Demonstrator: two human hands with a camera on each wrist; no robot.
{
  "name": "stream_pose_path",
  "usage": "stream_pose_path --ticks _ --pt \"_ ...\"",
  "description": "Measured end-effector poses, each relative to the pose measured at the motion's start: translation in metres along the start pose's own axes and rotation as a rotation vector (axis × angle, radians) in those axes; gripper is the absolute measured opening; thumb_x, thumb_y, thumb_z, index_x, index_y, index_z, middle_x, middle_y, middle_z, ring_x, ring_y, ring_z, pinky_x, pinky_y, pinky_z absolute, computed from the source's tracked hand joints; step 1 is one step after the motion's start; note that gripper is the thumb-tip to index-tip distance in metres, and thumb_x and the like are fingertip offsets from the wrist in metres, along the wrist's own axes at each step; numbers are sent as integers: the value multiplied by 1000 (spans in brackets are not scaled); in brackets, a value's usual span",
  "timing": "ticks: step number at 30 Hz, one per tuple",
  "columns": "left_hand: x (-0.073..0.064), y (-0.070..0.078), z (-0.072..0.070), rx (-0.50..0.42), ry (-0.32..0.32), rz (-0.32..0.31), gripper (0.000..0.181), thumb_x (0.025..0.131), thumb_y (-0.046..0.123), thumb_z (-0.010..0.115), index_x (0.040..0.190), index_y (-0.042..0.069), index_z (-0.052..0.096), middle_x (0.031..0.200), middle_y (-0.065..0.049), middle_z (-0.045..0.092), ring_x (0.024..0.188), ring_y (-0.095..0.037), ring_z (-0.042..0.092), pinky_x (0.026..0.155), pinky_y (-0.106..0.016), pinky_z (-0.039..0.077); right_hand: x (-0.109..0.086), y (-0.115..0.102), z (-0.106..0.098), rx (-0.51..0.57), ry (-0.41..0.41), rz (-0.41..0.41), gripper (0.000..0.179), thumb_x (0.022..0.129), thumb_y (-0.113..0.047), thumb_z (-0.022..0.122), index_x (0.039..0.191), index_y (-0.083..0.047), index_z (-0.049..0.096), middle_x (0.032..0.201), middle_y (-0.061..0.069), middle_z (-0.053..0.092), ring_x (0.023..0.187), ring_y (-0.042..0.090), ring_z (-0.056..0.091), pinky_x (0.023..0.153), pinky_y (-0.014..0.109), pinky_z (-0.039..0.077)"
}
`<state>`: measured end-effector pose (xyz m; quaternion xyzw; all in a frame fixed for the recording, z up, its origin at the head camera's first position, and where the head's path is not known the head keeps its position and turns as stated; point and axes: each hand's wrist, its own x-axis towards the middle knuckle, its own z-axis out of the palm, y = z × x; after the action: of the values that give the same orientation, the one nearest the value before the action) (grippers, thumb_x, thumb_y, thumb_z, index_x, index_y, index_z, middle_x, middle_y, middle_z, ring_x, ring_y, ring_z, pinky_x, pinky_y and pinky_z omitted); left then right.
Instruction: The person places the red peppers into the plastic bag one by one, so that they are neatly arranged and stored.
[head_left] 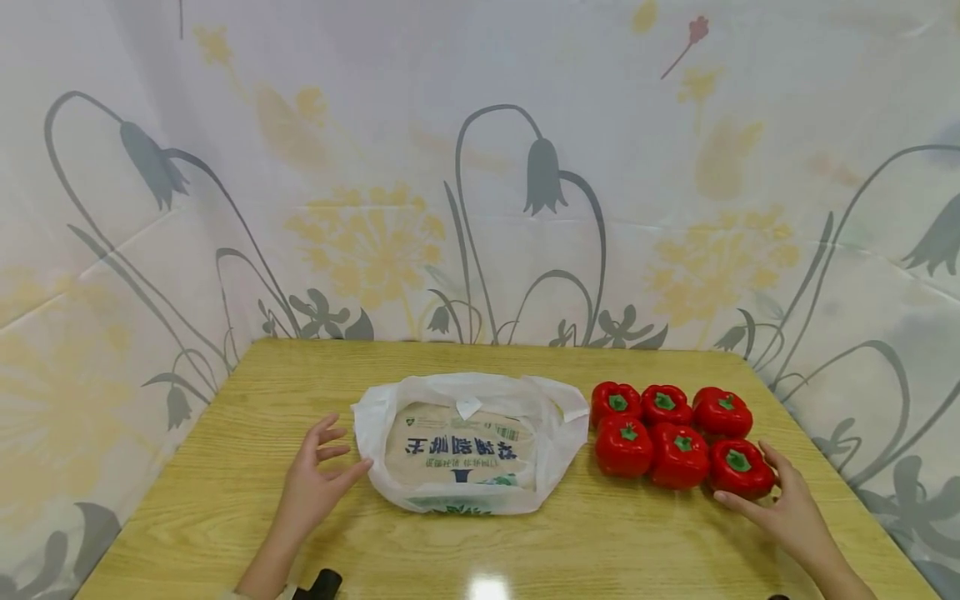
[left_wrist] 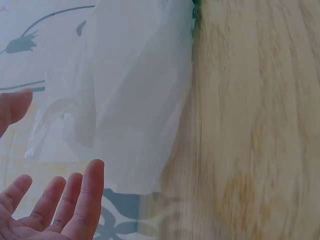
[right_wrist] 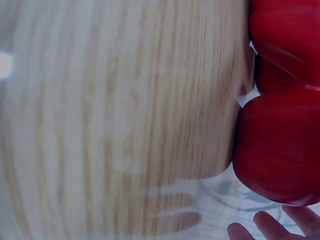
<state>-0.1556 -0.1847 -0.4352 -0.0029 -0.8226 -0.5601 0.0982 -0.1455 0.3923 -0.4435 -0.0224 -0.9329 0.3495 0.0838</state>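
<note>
A white plastic bag (head_left: 558, 467) lies in the middle of the wooden table, its mouth spread around a beige panel (head_left: 461, 467) printed with dark blue characters. At the bag's left side is my left hand (head_left: 315, 479), fingers spread and thumb close to the bag's edge; the left wrist view shows nothing in its grasp. Several red bell peppers (head_left: 678, 457) with green stems stand in two rows to the right. My right hand (head_left: 791, 508) is beside the front right bell pepper (head_left: 741, 468), thumb in front and fingers at its right side. Whether it touches the pepper is unclear.
The wooden table (head_left: 555, 550) reaches back to a wall covering (head_left: 480, 167) with printed flowers, which also flanks both sides. The peppers stand close together, just right of the bag. A dark object (head_left: 324, 585) shows by the left wrist.
</note>
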Motion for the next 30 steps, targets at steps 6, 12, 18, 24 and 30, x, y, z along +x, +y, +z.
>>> stream_pose_path --ticks 6,12,18,24,30 --pt "0 1 5 0 9 8 72 80 16 75 139 7 34 125 -19 47 104 -34 54 70 -25 54 2 2 3 34 -9 25 100 81 -25 74 141 16 6 130 45 23 113 57 28 85 70 32" --pt "2 5 11 -15 13 -14 67 80 14 75 137 9 38 119 -15 50 97 -29 56 63 -22 52 5 0 1 54 -45 78 100 83 -28 71 141 15 2 132 45 18 113 59 27 88 71 31" --pt "3 6 12 4 20 -38 63 81 15 74 134 10 41 113 -14 52 91 -23 57 60 -23 52 8 -1 2 59 -70 130 101 85 -30 70 142 12 -2 135 43 15 114 59 26 90 70 30" --pt "4 4 15 -49 20 -63 61 81 8 73 134 11 42 110 -15 52 83 -17 58 61 -28 56 10 -1 2 70 -73 176 103 84 -34 69 143 10 -4 137 42 14 117 59 23 93 71 27" --pt "3 6 17 -146 18 -74 61 81 -1 70 134 9 42 108 -17 49 78 -13 57 64 -34 58 10 -1 4 120 -53 208 105 83 -33 71 143 9 -3 137 41 14 120 58 22 95 69 26"
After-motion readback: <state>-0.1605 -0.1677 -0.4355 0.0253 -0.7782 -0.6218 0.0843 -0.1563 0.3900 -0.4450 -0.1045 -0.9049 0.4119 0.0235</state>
